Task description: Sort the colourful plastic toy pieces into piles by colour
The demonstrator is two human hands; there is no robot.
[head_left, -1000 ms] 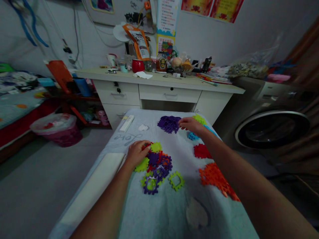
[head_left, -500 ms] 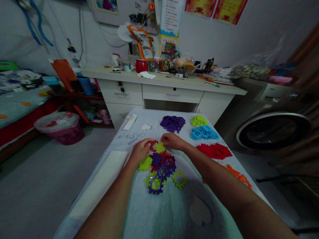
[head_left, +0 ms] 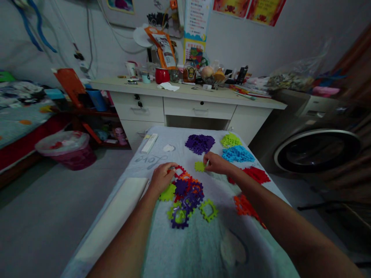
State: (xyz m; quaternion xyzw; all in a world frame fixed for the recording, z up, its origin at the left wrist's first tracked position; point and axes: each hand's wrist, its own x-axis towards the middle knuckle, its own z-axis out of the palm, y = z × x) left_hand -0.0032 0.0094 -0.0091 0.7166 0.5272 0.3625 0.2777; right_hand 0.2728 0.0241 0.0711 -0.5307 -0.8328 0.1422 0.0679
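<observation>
A cloth-covered table (head_left: 185, 247) carries toothed plastic puzzle tiles. My right hand (head_left: 216, 163) pinches a yellow-green tile (head_left: 199, 166) just above the cloth, right of a mixed pile (head_left: 185, 193) of purple, red and green tiles. My left hand (head_left: 161, 178) rests curled on the pile's left edge, fingers on a red tile (head_left: 180, 172). Sorted heaps lie farther off: purple (head_left: 199, 143), yellow-green (head_left: 230, 139), blue (head_left: 237, 153), red (head_left: 255, 174), orange (head_left: 245, 206).
A white desk (head_left: 185, 104) loaded with cups, packets and books stands beyond the table. A washing machine (head_left: 315, 148) is at right, a lined bin (head_left: 66, 148) and a bed (head_left: 17, 119) at left. A white tube (head_left: 149, 143) lies at the table's far left.
My right hand came back from the far purple heap to the mixed pile, took a yellow-green tile, and now lifts it off to the right. My left hand stayed on the pile.
</observation>
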